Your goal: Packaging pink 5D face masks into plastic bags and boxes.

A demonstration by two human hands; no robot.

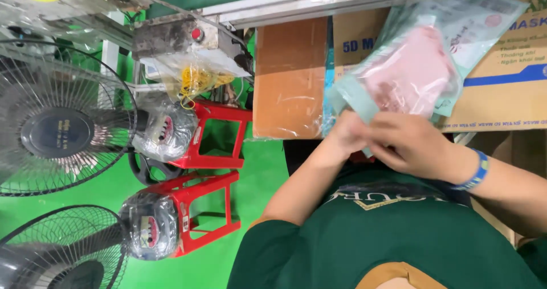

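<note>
Nearest the camera, green shirt and two bare forearms rising toward the middle of the view. The left hand and right hand meet there, knuckles almost touching — both pinched shut on the bottom edge of a clear pouch holding pink masks. Fingertips are tucked under, so exactly how much of the edge each one grips I cannot tell, but both are clearly closed on the plastic, not spread wide.

Here's the relation that matters: the pouch runs up and away from the grip, its long axis slanting out toward the far right, the held end close to the body and the free end well beyond the hands. The left hand sits on the near-left corner of that edge, the right hand just beside it and a touch lower, a blue wristband showing on that wrist. Neither is nearer in any real sense — both are on it.

Behind the pouch, touching or just past it, a brown carton. Left of the grip, a second carton face wrapped in film. Farther left, well apart from the hands, two red stools on a green floor, and two fans beyond them.
</note>
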